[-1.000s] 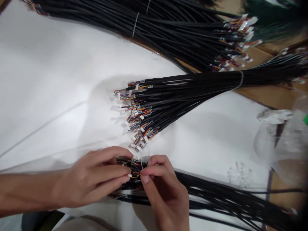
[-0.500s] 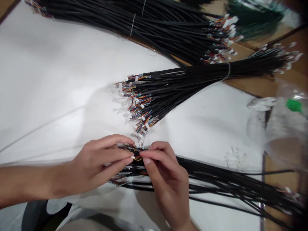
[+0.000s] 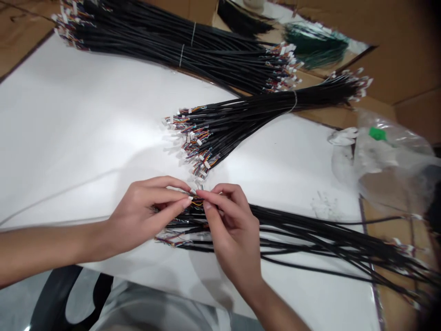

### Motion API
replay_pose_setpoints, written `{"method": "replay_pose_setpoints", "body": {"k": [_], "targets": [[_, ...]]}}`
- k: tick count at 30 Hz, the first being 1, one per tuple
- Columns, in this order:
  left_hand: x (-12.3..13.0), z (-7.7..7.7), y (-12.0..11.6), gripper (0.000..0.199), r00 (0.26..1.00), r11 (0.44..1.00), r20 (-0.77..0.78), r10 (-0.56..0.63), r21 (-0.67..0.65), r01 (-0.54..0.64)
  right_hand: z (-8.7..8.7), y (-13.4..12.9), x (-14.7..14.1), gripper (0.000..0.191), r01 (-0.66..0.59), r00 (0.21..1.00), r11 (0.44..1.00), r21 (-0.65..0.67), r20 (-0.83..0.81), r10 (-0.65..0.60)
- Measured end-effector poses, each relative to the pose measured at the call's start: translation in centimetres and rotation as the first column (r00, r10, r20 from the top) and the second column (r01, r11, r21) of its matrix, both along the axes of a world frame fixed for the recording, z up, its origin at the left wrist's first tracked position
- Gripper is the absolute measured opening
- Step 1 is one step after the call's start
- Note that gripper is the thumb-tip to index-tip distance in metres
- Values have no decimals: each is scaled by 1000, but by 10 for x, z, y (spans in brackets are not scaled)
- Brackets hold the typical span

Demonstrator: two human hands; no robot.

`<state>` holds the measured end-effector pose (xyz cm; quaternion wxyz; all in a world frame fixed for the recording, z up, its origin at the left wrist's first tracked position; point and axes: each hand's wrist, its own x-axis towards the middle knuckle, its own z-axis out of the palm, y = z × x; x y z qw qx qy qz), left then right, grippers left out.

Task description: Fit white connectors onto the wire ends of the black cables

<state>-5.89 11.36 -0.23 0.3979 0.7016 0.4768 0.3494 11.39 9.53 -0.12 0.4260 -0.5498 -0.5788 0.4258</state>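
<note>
At the near side of the white table, my left hand (image 3: 146, 209) pinches a small white connector (image 3: 190, 198) between thumb and fingers. Facing it, my right hand (image 3: 234, 225) is closed on thin coloured wires (image 3: 197, 202) at the end of a black cable. The fingertips of both hands nearly meet there and partly hide the wire ends. Under and beside my right hand runs a loose bunch of black cables (image 3: 296, 225), stretching to the right. More bare coloured wire ends (image 3: 172, 241) stick out on the left, below my left hand.
A tied bundle of black cables (image 3: 255, 108) with white connectors lies just beyond my hands. Larger tied bundles (image 3: 148, 41) are at the back. Small white connectors (image 3: 324, 205) are scattered at right, near a clear plastic bag (image 3: 396, 156) and cardboard (image 3: 406, 46).
The view has shifted, so the bundles at right sit further left and my hands higher in the picture. My fingertips have come closer together around the wires and connector.
</note>
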Motion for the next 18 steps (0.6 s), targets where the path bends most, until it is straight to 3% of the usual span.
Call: {"method": "replay_pose_setpoints", "body": {"k": [5,12,18], "targets": [[0,0,1,16,1000,1000,5,-4,-8,4,-2,0,-1,28,2,1000,1000,14,-5,-2],[-2,-2,-2,14,998,961,-30,-55,268,61,-1,1,-3,21,-8,999,999,-37,-36,7],[-4,-3,-2,14,989,938,-13,-146,316,143,1,5,-1,11,-33,998,993,-114,-54,27]]}}
